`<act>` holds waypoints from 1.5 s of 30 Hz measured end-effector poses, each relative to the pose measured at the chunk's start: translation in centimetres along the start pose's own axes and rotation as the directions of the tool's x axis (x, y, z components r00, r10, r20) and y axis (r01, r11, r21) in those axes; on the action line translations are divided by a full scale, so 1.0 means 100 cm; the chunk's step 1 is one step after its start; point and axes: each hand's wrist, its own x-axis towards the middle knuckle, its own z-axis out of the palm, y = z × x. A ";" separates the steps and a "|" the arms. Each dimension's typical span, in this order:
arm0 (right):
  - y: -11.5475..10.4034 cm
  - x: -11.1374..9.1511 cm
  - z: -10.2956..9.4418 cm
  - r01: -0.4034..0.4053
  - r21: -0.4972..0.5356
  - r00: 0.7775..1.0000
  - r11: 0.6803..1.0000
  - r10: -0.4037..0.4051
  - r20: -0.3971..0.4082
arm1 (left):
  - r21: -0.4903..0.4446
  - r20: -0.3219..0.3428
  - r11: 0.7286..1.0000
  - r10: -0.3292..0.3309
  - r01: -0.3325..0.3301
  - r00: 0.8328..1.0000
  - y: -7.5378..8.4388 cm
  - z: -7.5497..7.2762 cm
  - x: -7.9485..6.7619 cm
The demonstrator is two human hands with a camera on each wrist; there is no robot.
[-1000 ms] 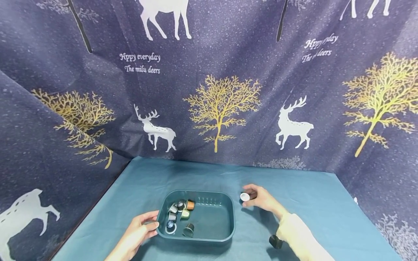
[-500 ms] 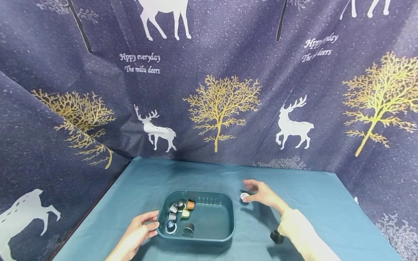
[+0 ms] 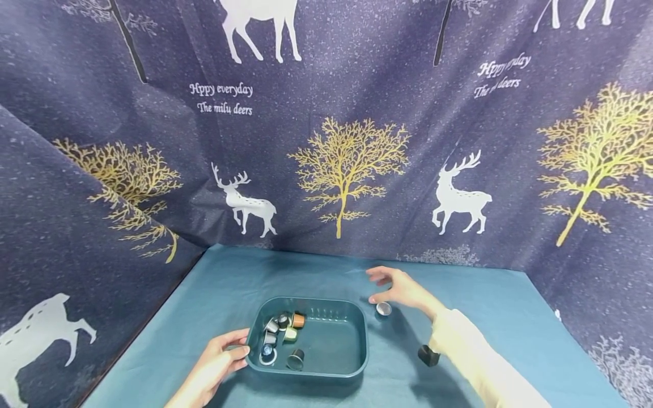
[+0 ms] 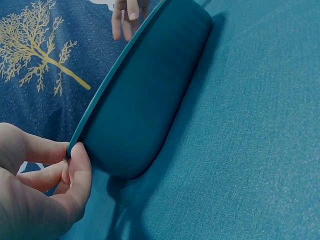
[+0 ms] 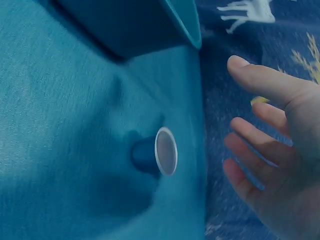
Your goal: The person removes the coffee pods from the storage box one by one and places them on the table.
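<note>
The left hand [image 3: 219, 361] pinches between thumb [image 4: 81, 162] and fingers [image 4: 46, 149], its forearm [image 3: 187, 395] slanting in from below, while the right hand [image 3: 400, 288] hovers well apart, fingers spread and loosely bent.

Head view forward and down, wrist views close, all sharing tray [image 3: 329, 341]

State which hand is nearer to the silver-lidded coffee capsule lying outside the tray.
Right. The right hand hovers close by the silver-lidded coffee capsule, without touching it. The left hand grips the tray at its opposite end.
</note>
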 end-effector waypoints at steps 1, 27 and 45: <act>-0.004 0.002 0.000 0.004 -0.009 1.000 1.000 -0.003 0.012 | -0.001 -0.008 1.000 -0.002 0.002 1.000 0.000 0.000 0.000; -0.085 0.049 0.043 0.351 -0.063 0.836 0.934 -0.282 0.470 | 0.000 -0.005 1.000 0.002 -0.002 1.000 -0.003 0.000 0.001; -0.110 0.078 0.096 0.458 0.059 0.645 0.887 -0.377 0.665 | -0.002 0.001 1.000 0.010 -0.010 1.000 -0.001 0.001 -0.002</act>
